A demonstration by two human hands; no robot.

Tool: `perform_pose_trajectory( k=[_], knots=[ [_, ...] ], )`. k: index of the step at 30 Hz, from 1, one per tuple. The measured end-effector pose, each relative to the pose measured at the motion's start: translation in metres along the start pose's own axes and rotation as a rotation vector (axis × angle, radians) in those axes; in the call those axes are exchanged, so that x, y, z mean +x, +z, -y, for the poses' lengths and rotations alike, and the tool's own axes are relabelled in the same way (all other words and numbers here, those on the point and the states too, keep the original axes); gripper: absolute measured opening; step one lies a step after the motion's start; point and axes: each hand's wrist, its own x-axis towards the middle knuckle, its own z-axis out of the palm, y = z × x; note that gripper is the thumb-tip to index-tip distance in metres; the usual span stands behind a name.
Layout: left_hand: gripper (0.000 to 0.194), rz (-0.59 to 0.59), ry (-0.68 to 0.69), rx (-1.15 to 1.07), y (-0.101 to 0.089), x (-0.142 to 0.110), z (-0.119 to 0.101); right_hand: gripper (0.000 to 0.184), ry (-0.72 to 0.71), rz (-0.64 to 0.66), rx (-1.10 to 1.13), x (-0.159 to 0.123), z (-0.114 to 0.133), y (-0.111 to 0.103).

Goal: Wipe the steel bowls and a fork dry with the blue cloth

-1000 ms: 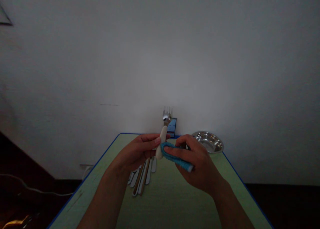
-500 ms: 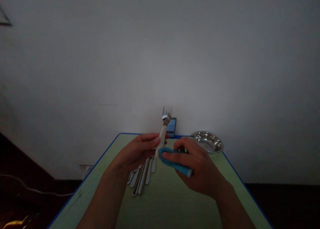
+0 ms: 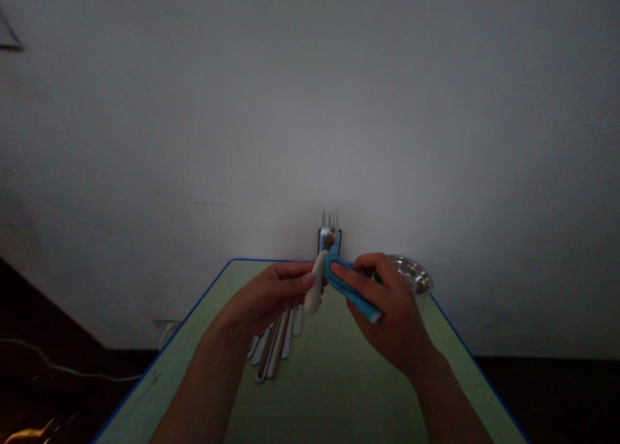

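Between the thumb and fingers of my left hand is a fork with a thick white handle, its metal tines pointing up and away from me. My right hand is closed around a folded blue cloth. The cloth's front fold meets the right side of the fork's handle, near its upper end. Below my left hand several pieces of cutlery lie side by side on the table, their upper ends hidden by the hand.
The pale green table has a blue edge and stands against a grey wall. A shiny metal bowl sits at the back right corner, partly behind my right hand. A phone leans on the wall behind the fork.
My right hand has moved the cloth up along the fork's handle, from its lower end to near its top. The fork has shifted and turned slightly in my left hand.
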Motion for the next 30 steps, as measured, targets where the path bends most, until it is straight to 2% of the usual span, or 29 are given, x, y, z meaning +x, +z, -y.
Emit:
perform_pose_trajectory(
  k=[7, 30],
  knots=[
    [0.031, 0.014, -0.029, 0.012, 0.0000, 0.0005, 0.0010, 0.045, -0.017, -0.014, -0.048, 0.0010, -0.0011, 0.0023],
    [0.031, 0.002, -0.025, 0.007, -0.0002, 0.0022, -0.0003, 0.046, -0.024, 0.112, 0.060, 0.0014, 0.0024, -0.0027]
  ],
)
